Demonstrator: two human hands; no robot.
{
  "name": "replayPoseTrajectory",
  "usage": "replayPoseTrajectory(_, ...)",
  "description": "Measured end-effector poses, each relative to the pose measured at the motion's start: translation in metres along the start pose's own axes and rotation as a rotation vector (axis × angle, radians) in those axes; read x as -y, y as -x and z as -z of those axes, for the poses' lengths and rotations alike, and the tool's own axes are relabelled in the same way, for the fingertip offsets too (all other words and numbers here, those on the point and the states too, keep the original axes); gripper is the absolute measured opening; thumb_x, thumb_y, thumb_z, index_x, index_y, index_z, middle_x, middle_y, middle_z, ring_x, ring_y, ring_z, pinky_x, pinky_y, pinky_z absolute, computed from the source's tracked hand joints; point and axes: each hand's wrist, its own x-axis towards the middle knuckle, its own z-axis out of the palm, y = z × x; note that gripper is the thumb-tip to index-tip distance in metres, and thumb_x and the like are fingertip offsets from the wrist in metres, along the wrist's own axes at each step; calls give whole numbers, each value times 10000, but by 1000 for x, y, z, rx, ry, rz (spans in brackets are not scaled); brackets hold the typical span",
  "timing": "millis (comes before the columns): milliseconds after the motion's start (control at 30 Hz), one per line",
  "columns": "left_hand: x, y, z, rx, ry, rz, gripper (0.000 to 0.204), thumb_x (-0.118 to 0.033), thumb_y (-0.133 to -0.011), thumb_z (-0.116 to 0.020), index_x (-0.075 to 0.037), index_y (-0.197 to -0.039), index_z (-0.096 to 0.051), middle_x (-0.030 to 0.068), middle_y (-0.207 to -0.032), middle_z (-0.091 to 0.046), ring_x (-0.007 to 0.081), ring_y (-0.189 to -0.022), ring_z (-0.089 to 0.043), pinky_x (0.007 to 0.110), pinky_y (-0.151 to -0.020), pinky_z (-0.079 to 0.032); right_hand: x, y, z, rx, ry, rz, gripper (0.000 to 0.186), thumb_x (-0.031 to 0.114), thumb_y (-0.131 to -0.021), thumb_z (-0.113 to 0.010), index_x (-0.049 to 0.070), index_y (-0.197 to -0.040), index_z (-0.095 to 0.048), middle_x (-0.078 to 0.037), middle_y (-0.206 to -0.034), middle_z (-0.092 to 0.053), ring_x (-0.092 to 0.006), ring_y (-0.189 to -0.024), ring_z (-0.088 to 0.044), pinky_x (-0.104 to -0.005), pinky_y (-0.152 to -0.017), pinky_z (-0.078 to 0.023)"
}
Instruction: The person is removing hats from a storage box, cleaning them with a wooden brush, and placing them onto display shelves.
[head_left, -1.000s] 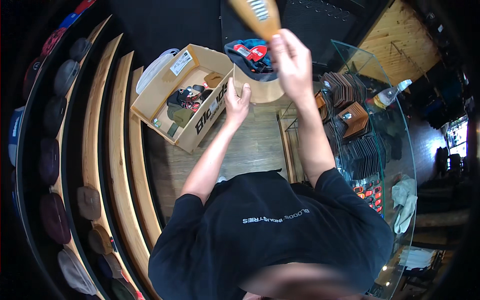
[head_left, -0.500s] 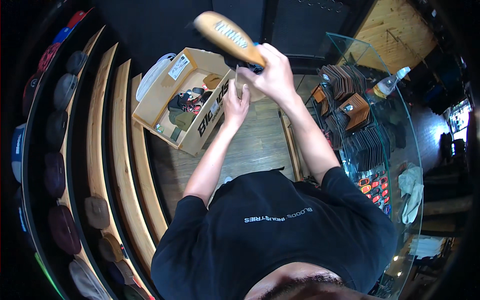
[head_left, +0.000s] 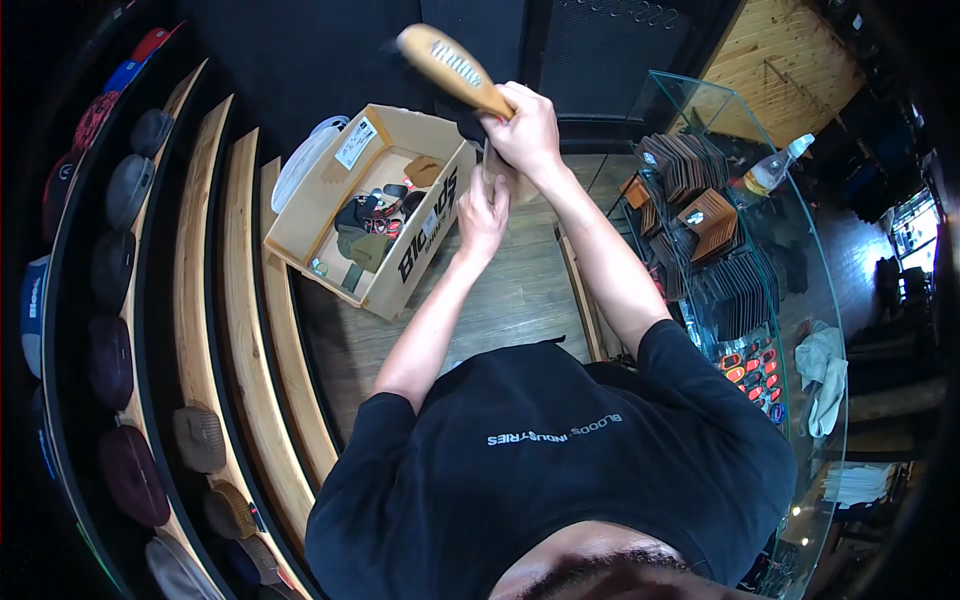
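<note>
My right hand [head_left: 528, 132] is closed around the handle of a brush [head_left: 448, 66]. Its pale wooden back with printed lettering faces up, and its bristle side is turned away or blurred. Just below, my left hand [head_left: 483, 222] pinches a beige, thin-edged, cap-like piece [head_left: 520, 186], seen nearly edge-on and mostly hidden by my hands. The brush head reaches up and left beyond this piece. Left of my hands stands an open cardboard box [head_left: 420, 245] holding caps and small items, among them an olive cap [head_left: 368, 250] and a brown one [head_left: 423, 170].
Long wooden shelves [head_left: 245, 250] with rows of caps run along the left. A glass display case [head_left: 800, 260] at the right holds brown and dark wallets [head_left: 712, 225] and small red items; a spray bottle [head_left: 778, 166] and a grey cloth [head_left: 820, 375] lie by it.
My right hand and the brush have shifted slightly, the hand going a little left and the brush head a little right. My left hand has moved slightly right and down, still pinching the beige piece.
</note>
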Motion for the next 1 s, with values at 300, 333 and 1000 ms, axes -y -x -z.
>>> replayPoseTrajectory(300, 5, -5, 9, 25, 135, 46, 213, -130, -945, -565, 5, -1100, -513, 206, -697, -630, 372, -586, -635, 422, -494, -458, 8, -3, 28, 150, -312, -346, 319, 275, -763, -789, 33, -902, -636, 53, -619, -479, -43, -586, -415, -234, -546, -367)
replayPoseTrajectory(333, 7, -6, 8, 51, 130, 59, 209, -128, -946, -563, 8, -1097, -513, 210, -703, -631, 377, -601, -640, 423, -498, -459, 11, -2, 29, 187, -264, -377, 347, 291, -732, -814, 30, -887, -644, 57, -614, -482, -43, -583, -419, -239, -544, -368)
replayPoseTrajectory(1000, 26, -20, -14, 245, 1391, 654, 466, -9, -966, -460, -64, -1408, -322, 123, -1374, -461, 253, -1246, -492, 431, -1017, -457, -7, 94, 87, 191, -182, -216, 457, 157, -882, -640, 111, -1323, -530, -40, -929, -672, -153, -769, -622, -333, -706, -502)
